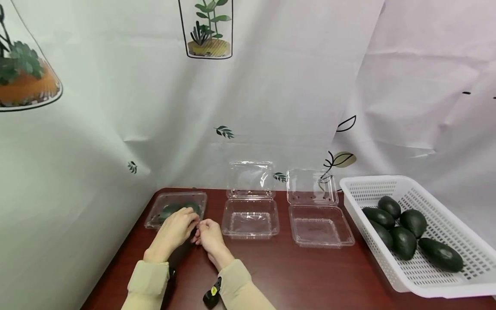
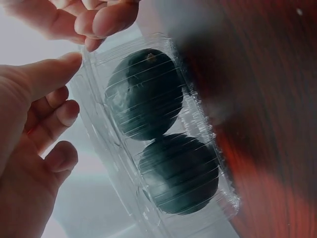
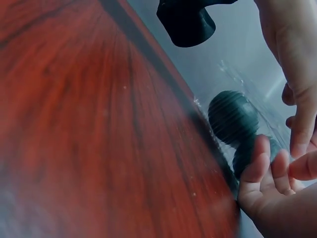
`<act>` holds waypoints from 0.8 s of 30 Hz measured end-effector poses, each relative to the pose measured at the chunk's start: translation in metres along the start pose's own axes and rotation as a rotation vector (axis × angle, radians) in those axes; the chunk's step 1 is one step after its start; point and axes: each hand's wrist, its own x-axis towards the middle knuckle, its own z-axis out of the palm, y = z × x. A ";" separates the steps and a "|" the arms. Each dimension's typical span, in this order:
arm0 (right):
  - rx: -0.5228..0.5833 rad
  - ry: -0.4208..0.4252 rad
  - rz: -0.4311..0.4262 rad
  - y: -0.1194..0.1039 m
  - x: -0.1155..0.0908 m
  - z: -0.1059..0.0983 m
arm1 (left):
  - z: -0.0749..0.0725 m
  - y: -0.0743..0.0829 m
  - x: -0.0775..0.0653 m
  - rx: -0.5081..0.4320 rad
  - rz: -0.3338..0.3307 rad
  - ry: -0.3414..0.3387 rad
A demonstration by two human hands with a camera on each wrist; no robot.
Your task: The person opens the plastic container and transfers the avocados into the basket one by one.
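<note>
A lidded clear plastic clamshell container [image 1: 176, 199] lies at the table's left end with two dark green avocados [image 2: 178, 173] inside, side by side under the ribbed plastic. My left hand [image 1: 176, 230] is at its near right corner, thumb tip against the rim and the other fingers curled beside it. Meeting it at the same corner, my right hand [image 1: 210, 236] pinches the rim between thumb and fingers. Fingertips of both hands nearly touch there, and they partly cover the corner. In the right wrist view, the avocados show beyond the right fingers.
Two more clear clamshells, a middle one [image 1: 251, 218] and a right one [image 1: 321, 226], stand with lids raised against the printed curtain [image 1: 271, 86]. A white perforated basket [image 1: 372, 254] with several avocados [image 1: 441, 255] sits at the right on the dark red table [image 1: 302, 275].
</note>
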 end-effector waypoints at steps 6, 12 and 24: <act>-0.024 0.057 0.012 -0.005 0.000 0.002 | 0.003 0.001 0.000 -0.004 0.014 0.023; -0.058 0.085 0.038 -0.002 -0.005 0.006 | -0.002 -0.002 -0.005 -0.075 0.022 0.158; -0.026 0.120 0.031 -0.003 -0.007 0.002 | -0.005 -0.003 -0.004 -0.069 0.010 0.092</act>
